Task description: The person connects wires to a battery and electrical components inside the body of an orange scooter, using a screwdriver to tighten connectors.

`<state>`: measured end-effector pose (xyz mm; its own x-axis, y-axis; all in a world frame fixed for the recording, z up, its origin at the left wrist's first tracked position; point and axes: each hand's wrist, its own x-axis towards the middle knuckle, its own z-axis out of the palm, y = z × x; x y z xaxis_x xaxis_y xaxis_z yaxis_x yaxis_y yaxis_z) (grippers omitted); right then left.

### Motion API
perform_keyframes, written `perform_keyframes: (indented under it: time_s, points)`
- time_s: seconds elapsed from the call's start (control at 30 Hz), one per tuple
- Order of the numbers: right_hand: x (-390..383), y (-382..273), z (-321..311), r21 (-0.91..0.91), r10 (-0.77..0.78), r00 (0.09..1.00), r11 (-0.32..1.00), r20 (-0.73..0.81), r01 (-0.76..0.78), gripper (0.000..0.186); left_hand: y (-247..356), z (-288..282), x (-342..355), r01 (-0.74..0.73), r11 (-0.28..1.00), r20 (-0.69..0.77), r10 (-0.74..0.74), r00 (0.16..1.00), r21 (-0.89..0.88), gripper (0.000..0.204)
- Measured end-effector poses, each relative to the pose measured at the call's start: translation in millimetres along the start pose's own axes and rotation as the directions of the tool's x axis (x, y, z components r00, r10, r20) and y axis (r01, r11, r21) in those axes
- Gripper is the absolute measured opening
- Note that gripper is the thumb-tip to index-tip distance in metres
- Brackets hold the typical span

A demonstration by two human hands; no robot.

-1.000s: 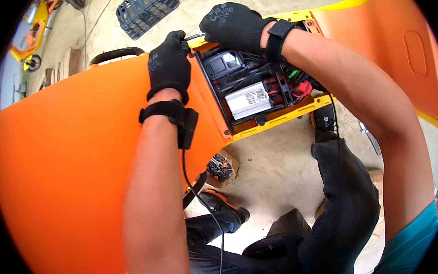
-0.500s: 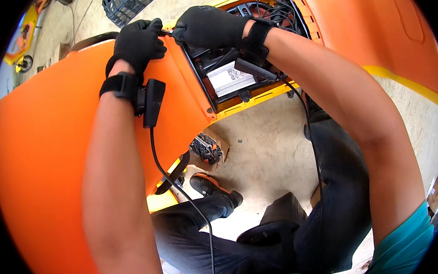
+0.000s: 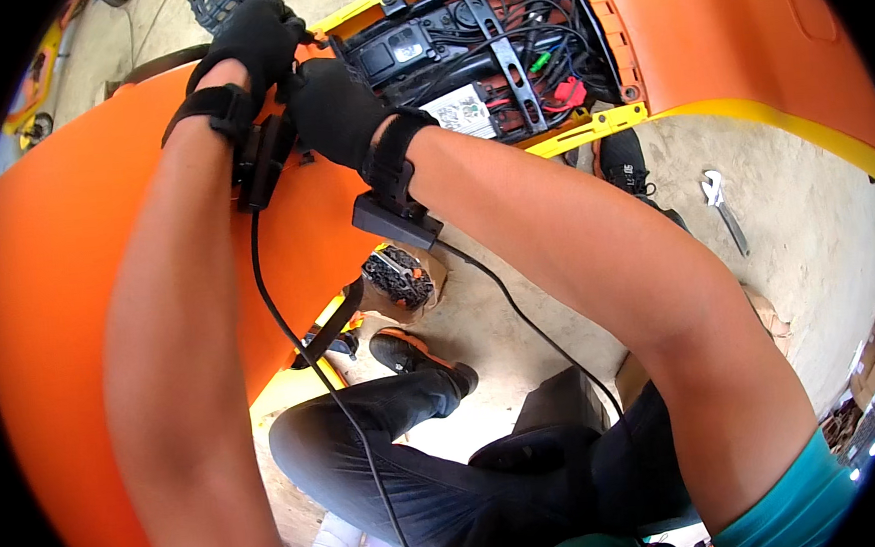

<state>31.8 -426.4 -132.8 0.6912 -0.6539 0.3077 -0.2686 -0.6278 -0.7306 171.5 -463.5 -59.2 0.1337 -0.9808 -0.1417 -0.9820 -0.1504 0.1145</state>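
Both my hands wear black gloves and are close together at the near-left corner of an open compartment (image 3: 594,129) in an orange vehicle body (image 3: 69,316). My left hand (image 3: 255,46) is on the far side, its fingers curled at the panel's edge. Just nearer and to the right, my right hand (image 3: 336,114) is closed in a pinch, low against the orange surface. Whatever lies between the fingers is hidden. Black cables, a perforated black bracket (image 3: 504,54), a silver box (image 3: 463,111) and a red connector (image 3: 569,92) fill the compartment.
An adjustable wrench (image 3: 724,211) lies on the concrete floor at right. Below the body stands a cardboard box (image 3: 438,285) of small dark parts. A dark plastic crate (image 3: 211,9) is at the far left. Cords (image 3: 307,357) run from my wrist straps toward my body.
My right hand has moved left and nearer, off the compartment, uncovering its cables and bracket. My left hand has shifted slightly left and away. The small metallic piece between them no longer shows.
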Motion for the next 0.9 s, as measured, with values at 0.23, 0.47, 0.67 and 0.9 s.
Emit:
perform_keyframes:
  time_s: [0.23, 0.47, 0.67, 0.9]
  points:
    - [-50, 42, -77, -0.114, -0.511, 0.760, 0.795, 0.401, 0.595, 0.019, -39, 17, 4, -0.343, 0.735, 0.039, 0.397, 0.917, 0.585, 0.025]
    - [-124, 110, -182, -0.365, -0.252, 0.878, 0.836, 0.408, 0.410, 0.013, -58, 53, 26, -0.272, 0.706, 0.153, 0.229, 0.961, 0.654, 0.039]
    - [-163, 120, -205, -0.314, 0.012, 0.917, 0.941, 0.399, 0.124, 0.021, -12, 31, 15, -0.367, 0.752, 0.192, 0.314, 0.930, 0.547, 0.042]
    - [-172, 66, -269, -0.063, 0.462, 0.779, 0.873, 0.423, -0.483, 0.032, -38, 42, -11, 0.112, 0.984, 0.021, -0.116, 0.993, 0.139, 0.026]
